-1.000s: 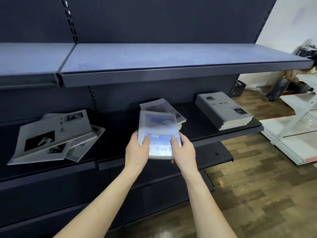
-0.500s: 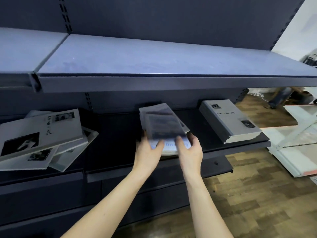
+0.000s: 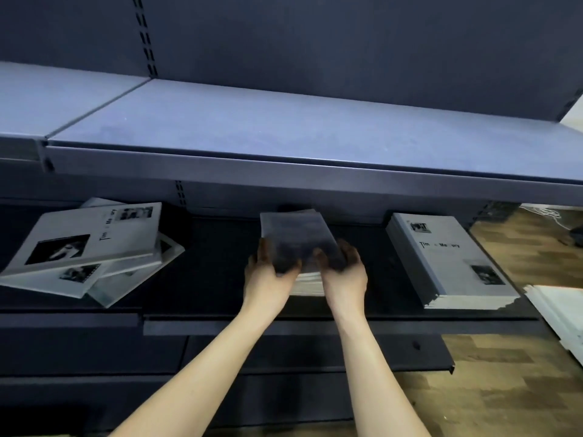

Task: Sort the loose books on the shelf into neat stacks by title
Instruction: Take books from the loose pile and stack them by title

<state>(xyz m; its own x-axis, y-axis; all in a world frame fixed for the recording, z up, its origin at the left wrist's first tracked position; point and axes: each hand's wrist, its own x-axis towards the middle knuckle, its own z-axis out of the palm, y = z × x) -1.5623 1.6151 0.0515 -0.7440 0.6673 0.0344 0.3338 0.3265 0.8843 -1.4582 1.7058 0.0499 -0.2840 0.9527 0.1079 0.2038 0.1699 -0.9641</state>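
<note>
On the shelf (image 3: 220, 288), the loose grey books (image 3: 85, 247) at far left lie fanned and crooked, unsorted. In the middle, the left hand (image 3: 268, 272) and right hand (image 3: 344, 272) each clasp a side of the blue-covered stack (image 3: 296, 238), probably squaring its edges over the copies beneath. At right, the grey stack (image 3: 448, 260) sits aligned, seemingly finished.

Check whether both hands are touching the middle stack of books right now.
Touching. The head view shows the left hand and right hand gripping the middle stack at its near corners.
</note>
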